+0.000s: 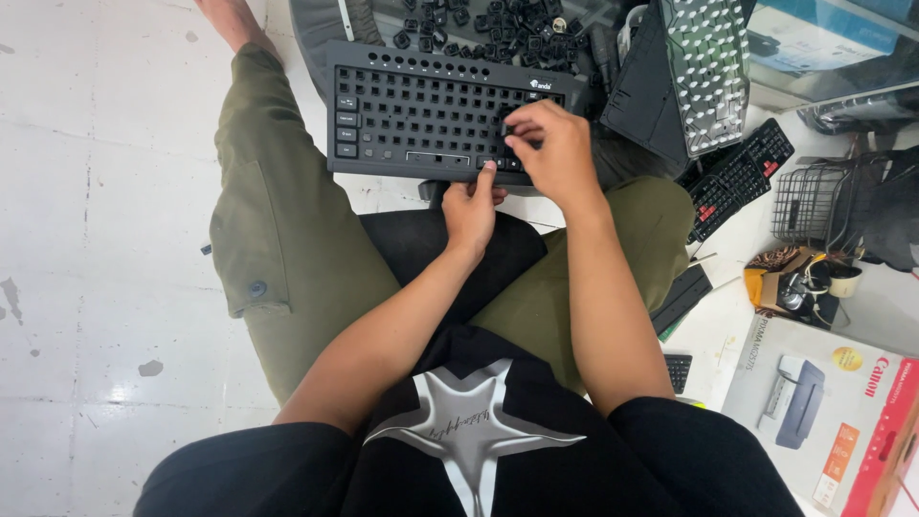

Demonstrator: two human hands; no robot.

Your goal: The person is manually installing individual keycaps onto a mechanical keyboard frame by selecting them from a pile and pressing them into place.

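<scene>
L hand (471,203) grips near edge of black keyboard (421,120) w/ thumb up. R hand (550,144) curled, fingertips pinching a dark keycap (507,127). Keyboard's long axis lies left-right, keys facing up.

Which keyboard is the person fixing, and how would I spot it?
Look at the person's lap, between the green trouser knees. The black keyboard rests there, with the left hand holding its near edge and the right hand pressing on it. Unlike the other keyboards on the right, most of its keys are missing, leaving empty square holes.
</scene>
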